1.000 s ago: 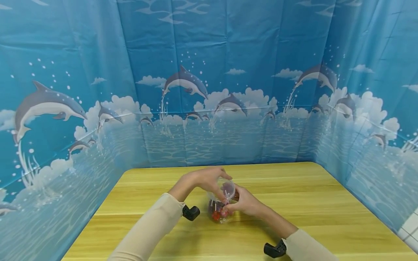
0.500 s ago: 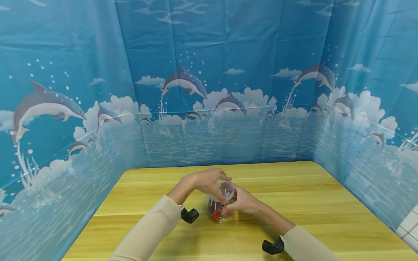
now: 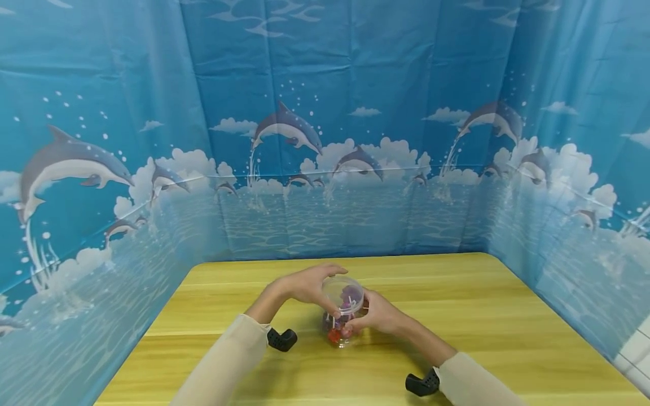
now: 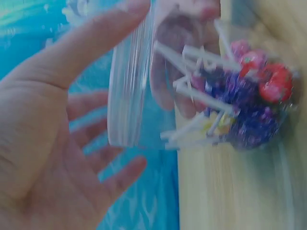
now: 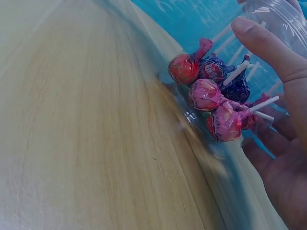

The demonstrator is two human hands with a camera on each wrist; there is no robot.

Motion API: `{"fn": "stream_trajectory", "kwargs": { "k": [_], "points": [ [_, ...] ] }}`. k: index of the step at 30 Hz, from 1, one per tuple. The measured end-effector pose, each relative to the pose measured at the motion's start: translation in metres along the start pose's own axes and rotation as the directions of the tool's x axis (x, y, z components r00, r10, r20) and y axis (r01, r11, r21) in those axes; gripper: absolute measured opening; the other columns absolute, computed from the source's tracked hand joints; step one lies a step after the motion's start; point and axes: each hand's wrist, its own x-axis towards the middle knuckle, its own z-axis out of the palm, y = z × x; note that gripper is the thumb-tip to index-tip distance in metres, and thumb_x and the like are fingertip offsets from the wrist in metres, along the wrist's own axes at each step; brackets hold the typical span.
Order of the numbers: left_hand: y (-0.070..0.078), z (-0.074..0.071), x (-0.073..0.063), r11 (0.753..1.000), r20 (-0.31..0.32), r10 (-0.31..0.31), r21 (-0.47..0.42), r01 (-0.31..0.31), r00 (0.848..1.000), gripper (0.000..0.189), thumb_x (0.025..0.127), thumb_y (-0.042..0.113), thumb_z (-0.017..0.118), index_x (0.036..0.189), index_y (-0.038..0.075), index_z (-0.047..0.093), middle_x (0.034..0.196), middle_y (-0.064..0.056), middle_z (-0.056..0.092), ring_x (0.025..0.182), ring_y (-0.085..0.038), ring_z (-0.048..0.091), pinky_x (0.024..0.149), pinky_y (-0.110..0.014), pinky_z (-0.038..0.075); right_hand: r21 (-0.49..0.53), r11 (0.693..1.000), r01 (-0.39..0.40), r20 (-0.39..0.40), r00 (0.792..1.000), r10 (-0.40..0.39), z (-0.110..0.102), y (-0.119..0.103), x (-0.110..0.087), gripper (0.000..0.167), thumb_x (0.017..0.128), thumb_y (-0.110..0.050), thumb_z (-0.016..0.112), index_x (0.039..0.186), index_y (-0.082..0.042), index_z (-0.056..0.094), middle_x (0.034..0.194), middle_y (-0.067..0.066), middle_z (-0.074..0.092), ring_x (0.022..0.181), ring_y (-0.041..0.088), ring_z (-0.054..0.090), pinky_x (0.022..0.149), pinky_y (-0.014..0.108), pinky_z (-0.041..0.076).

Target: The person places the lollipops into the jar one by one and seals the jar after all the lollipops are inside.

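A clear round plastic jar (image 3: pixel 342 343) stands on the table in front of me. Inside it are several wrapped lollipops (image 5: pixel 223 98), pink, red and dark purple, with white sticks pointing toward the lid. A transparent ridged lid (image 4: pixel 127 91) covers the mouth of the jar. My right hand (image 3: pixel 382 313) grips the jar from its right side, thumb in front and fingers behind. My left hand (image 3: pixel 311 285) is spread at the lid's left side. Its thumb overlaps the lid's edge in the left wrist view, while the other fingers (image 4: pixel 127 175) are loosely apart from the lid.
The yellow wood-grain table (image 3: pixel 487 316) extends around the jar. A blue curtain (image 3: pixel 325 225) printed with dolphins rises behind it and along both sides. Black wrist mounts (image 3: pixel 282 340) sit under both forearms. White tiles (image 3: pixel 637 352) show at the far right.
My left hand first stayed over the lid, then shifted left with its fingers spreading, so more of the lid shows. The right hand keeps holding the jar in about the same place.
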Motion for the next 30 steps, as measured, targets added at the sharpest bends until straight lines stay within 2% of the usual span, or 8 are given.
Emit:
{"fn": "stream_trajectory", "kwargs": {
  "k": [5, 9, 11, 14, 20, 24, 27, 30],
  "points": [
    [0.015, 0.016, -0.008, 0.996, -0.111, -0.028, 0.077, 0.037, 0.993, 0.099, 0.084, 0.051, 0.083, 0.160, 0.008, 0.036, 0.156, -0.013, 0.036, 0.138, -0.030, 0.044, 0.109, -0.047, 0.044, -0.006, 1.000, -0.004, -0.028, 1.000, 0.004, 0.001, 0.001, -0.002, 0.074, 0.089, -0.018, 0.083, 0.150, -0.002, 0.045, 0.132, 0.016, 0.060, 0.119, 0.028, 0.060, 0.095, 0.035, 0.054],
    [0.021, 0.029, -0.007, 0.992, -0.222, -0.076, 0.077, 0.095, 0.972, 0.101, 0.082, 0.058, 0.082, 0.156, 0.003, 0.041, 0.150, -0.015, 0.042, 0.132, -0.029, 0.049, 0.103, -0.046, 0.048, -0.020, 1.000, 0.018, -0.014, 1.000, -0.019, 0.002, 0.002, -0.001, 0.072, 0.091, -0.017, 0.081, 0.151, -0.001, 0.044, 0.131, 0.014, 0.059, 0.120, 0.028, 0.060, 0.094, 0.036, 0.055],
    [0.020, 0.032, -0.007, 0.993, -0.252, -0.083, 0.057, 0.100, 0.964, 0.100, 0.081, 0.057, 0.083, 0.154, 0.002, 0.044, 0.149, -0.015, 0.044, 0.131, -0.030, 0.050, 0.103, -0.047, 0.049, -0.022, 1.000, 0.019, -0.002, 1.000, -0.019, 0.003, 0.002, -0.001, 0.072, 0.091, -0.016, 0.080, 0.151, 0.000, 0.044, 0.132, 0.013, 0.059, 0.120, 0.028, 0.060, 0.094, 0.037, 0.055],
    [0.015, 0.030, -0.006, 0.997, -0.250, -0.058, 0.033, 0.069, 0.966, 0.096, 0.080, 0.053, 0.085, 0.153, 0.005, 0.047, 0.152, -0.014, 0.045, 0.136, -0.031, 0.047, 0.106, -0.049, 0.046, -0.028, 1.000, 0.008, 0.000, 1.000, -0.008, 0.002, 0.002, 0.001, 0.071, 0.089, -0.016, 0.081, 0.149, -0.001, 0.046, 0.131, 0.013, 0.059, 0.119, 0.028, 0.060, 0.094, 0.038, 0.055],
    [-0.005, 0.024, -0.004, 0.997, -0.160, 0.024, -0.075, -0.036, 0.987, 0.090, 0.080, 0.042, 0.086, 0.156, 0.015, 0.046, 0.161, -0.005, 0.036, 0.146, -0.025, 0.036, 0.113, -0.050, 0.039, -0.031, 1.000, -0.002, -0.004, 1.000, 0.001, -0.002, -0.001, 0.003, 0.074, 0.088, -0.020, 0.084, 0.150, -0.004, 0.047, 0.134, 0.013, 0.059, 0.120, 0.028, 0.059, 0.095, 0.037, 0.054],
    [-0.014, 0.025, -0.005, 0.988, -0.105, 0.046, -0.140, -0.061, 0.993, 0.090, 0.082, 0.040, 0.084, 0.159, 0.020, 0.041, 0.165, -0.002, 0.029, 0.150, -0.025, 0.029, 0.114, -0.054, 0.035, -0.041, 0.999, 0.004, 0.012, 1.000, -0.004, -0.001, 0.000, 0.002, 0.077, 0.088, -0.022, 0.085, 0.151, 0.000, 0.045, 0.134, 0.014, 0.060, 0.122, 0.028, 0.058, 0.097, 0.036, 0.053],
    [-0.016, 0.026, -0.006, 0.988, -0.106, 0.044, -0.146, -0.059, 0.993, 0.096, 0.083, 0.043, 0.084, 0.163, 0.024, 0.034, 0.168, 0.000, 0.023, 0.153, -0.025, 0.023, 0.116, -0.057, 0.033, -0.042, 0.999, 0.004, 0.020, 1.000, -0.003, -0.001, 0.003, 0.002, 0.078, 0.089, -0.022, 0.085, 0.151, 0.002, 0.044, 0.134, 0.014, 0.060, 0.122, 0.028, 0.058, 0.098, 0.036, 0.052],
    [-0.016, 0.026, -0.008, 0.989, -0.151, 0.048, -0.134, -0.069, 0.987, 0.104, 0.083, 0.050, 0.083, 0.165, 0.024, 0.026, 0.169, -0.002, 0.020, 0.152, -0.026, 0.025, 0.115, -0.057, 0.034, -0.026, 1.000, 0.002, 0.014, 1.000, -0.001, -0.002, 0.004, 0.002, 0.078, 0.088, -0.021, 0.084, 0.152, -0.001, 0.044, 0.135, 0.013, 0.060, 0.123, 0.028, 0.057, 0.099, 0.038, 0.051]
  ]
}}
